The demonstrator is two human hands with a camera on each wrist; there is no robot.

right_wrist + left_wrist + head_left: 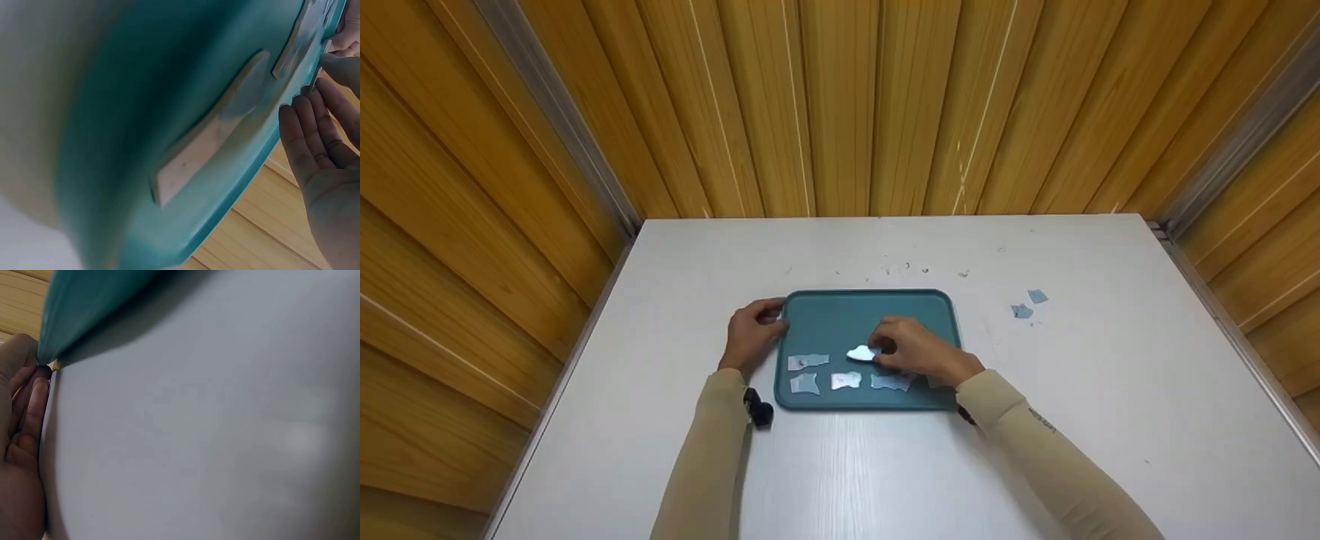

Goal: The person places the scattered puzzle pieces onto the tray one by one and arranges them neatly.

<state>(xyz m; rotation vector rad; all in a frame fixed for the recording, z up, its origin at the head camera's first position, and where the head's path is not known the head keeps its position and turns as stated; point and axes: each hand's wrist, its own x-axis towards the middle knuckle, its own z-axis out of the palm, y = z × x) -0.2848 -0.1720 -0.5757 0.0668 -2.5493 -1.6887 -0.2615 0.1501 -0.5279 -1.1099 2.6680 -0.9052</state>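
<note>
A teal tray lies on the white table, with several pale jigsaw pieces along its near half. At the tray's left rim is my left hand, thumb and fingers holding the edge; the left wrist view shows its fingers right at the tray's corner. Over the tray, my right hand pinches a shiny jigsaw piece between thumb and fingers. That piece appears thin and edge-on in the right wrist view. Nearby lie one piece at the left and another piece in the near row.
Two bluish pieces lie on the table to the tray's right. Small dark specks mark the tabletop beyond the tray. Wood-patterned panels stand behind the table and at both sides.
</note>
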